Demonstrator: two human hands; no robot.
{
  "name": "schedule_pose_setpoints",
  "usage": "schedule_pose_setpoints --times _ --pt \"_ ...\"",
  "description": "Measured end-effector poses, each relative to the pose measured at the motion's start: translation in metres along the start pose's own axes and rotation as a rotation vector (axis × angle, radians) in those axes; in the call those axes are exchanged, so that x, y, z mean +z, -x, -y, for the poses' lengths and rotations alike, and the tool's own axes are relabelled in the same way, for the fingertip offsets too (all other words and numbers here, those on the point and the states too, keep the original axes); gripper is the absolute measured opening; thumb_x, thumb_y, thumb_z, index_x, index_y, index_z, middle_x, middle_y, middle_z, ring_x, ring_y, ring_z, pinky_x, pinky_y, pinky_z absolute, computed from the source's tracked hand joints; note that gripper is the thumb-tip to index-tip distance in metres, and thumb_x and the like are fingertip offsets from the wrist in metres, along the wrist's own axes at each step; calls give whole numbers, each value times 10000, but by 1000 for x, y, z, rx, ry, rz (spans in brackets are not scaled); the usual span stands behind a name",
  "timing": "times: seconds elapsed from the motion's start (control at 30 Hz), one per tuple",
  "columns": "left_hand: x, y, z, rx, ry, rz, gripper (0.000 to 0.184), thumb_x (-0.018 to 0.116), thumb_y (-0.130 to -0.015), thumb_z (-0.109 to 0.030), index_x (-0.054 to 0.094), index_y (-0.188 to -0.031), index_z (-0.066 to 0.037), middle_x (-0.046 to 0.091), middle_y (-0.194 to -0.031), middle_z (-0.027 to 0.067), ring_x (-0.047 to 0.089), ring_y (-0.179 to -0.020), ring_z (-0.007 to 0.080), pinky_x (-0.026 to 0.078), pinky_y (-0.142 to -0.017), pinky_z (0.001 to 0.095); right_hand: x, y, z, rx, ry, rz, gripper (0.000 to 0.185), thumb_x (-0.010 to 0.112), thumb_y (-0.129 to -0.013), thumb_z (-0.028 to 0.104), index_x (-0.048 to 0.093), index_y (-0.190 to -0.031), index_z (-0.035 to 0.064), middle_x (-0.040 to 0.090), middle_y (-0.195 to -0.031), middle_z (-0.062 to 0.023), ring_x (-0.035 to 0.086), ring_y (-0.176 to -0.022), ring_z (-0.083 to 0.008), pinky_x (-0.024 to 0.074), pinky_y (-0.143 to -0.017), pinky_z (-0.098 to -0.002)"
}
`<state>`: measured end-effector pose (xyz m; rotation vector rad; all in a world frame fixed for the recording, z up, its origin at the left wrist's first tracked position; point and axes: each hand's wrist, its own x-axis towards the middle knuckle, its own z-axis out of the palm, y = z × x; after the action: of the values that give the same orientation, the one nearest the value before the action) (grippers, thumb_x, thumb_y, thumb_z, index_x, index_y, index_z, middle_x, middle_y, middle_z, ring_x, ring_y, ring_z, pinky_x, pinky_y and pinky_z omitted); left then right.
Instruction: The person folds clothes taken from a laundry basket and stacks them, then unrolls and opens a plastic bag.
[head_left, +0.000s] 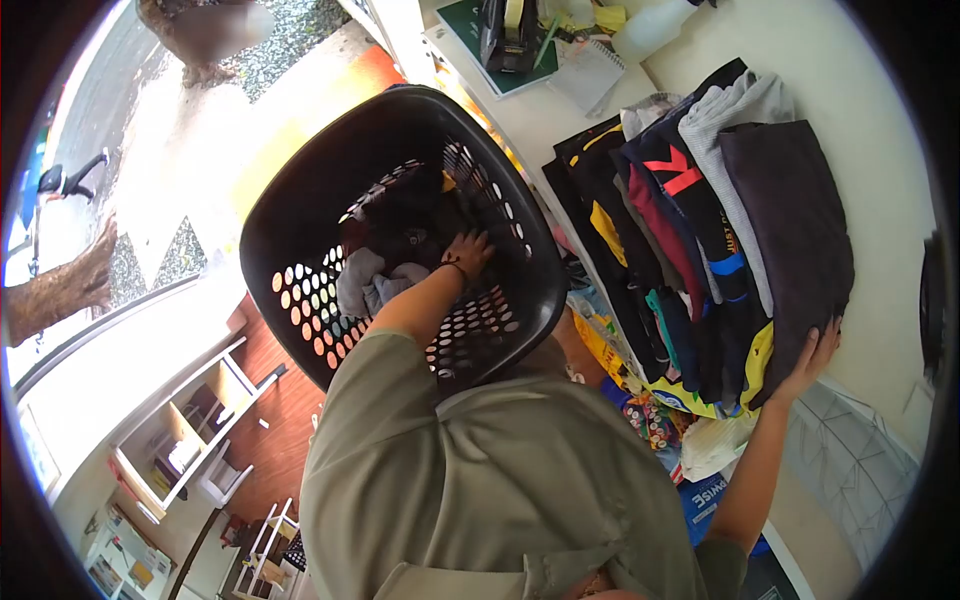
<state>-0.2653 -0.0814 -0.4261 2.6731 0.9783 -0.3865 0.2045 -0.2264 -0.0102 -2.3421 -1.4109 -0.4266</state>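
My left hand (468, 255) reaches into a black plastic laundry basket (400, 97), its fingers apart over dark clothes (400, 215). Beside my left wrist lies a bundle of grey cloth (362, 282). Over on the right, my right hand (812, 358) rests flat with spread fingers on the lower edge of a dark folded garment (785, 200). That garment is at the near end of a row of folded clothes, with a grey knit piece (720, 125) and a navy piece with red print (690, 180) beside it.
A white surface (470, 65) at the top holds a tape dispenser (512, 40), a notepad (590, 75) and a spray bottle (655, 30). Coloured packages (655, 420) lie below the clothes. White shelving (190, 430) stands at the lower left. A person (70, 183) is outside at the far left.
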Motion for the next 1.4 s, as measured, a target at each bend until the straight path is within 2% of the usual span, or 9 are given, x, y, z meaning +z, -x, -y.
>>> schedule_pose_setpoints --times 0.4,0.5,0.6,0.7,0.8,1.0,1.1,1.3,1.4 --pt "-69 -29 -6 -178 -21 610 557 624 -875 -163 451 -1404 -193 498 -1312 65 509 -1200 270 441 -946 476 6 0 1 -5 -134 -26 477 405 -1015 321 493 -1344 -14 420 -1464 -162 310 -1386 -337 140 -1177 -465" --pt "-16 -62 -5 -138 -202 686 537 630 -873 -195 475 -1387 -177 481 -1349 62 510 -1209 284 452 -942 500 8 1 2 14 -152 -31 473 402 -1016 309 493 -1340 -23 422 -1461 -169 319 -1382 -334 139 -1177 -466" --pt "13 -61 -10 -172 -308 490 410 506 -951 -289 548 -1344 -182 520 -1353 51 519 -1204 287 407 -956 530 8 -1 4 30 -186 -21 473 408 -1016 296 470 -1358 -25 403 -1474 -161 308 -1389 -308 153 -1172 -437" --pt "-15 -15 6 218 -467 135 400 464 -964 -275 559 -1332 -151 599 -1263 69 554 -1169 296 379 -1014 477 8 0 -3 22 -208 1 493 420 -1018 292 427 -1395 -24 368 -1498 -141 277 -1410 -266 173 -1165 -385" --pt "-28 -24 7 85 -210 712 481 624 -887 -244 524 -1349 -157 598 -1267 95 500 -1241 276 288 -1106 434 8 1 -3 -15 -167 -21 477 417 -1016 297 458 -1374 -16 388 -1486 -148 297 -1397 -291 164 -1171 -417" --pt "-50 5 26 -23 -41 664 384 591 -902 -349 608 -1227 -146 688 -1112 107 646 -1067 277 508 -903 430 10 -2 -6 -30 -63 -55 451 418 -1007 315 521 -1333 20 442 -1445 -166 367 -1359 -322 156 -1173 -468" --pt "-104 18 27 -27 -161 661 561 730 -808 -406 567 -1286 -161 706 -1009 101 693 -903 287 550 -769 419 9 -7 -11 -104 -16 -56 458 430 -999 339 531 -1331 39 454 -1436 -164 365 -1362 -325 167 -1168 -472" --pt "-203 75 58 -377 620 158 643 827 -660 -513 665 -1112 -85 702 -1025 154 681 -943 309 531 -824 391 7 -5 -2 -98 20 -94 467 462 -980 385 540 -1339 97 457 -1436 -156 353 -1369 -358 188 -1155 -490" --pt "-274 107 51 -326 1081 -207 426 821 -764 -240 660 -1075 2 710 -987 60 649 -870 163 515 -827 310 7 -6 -5 -53 36 -91 492 493 -956 434 539 -1348 141 428 -1461 -154 346 -1367 -387 201 -1146 -500"
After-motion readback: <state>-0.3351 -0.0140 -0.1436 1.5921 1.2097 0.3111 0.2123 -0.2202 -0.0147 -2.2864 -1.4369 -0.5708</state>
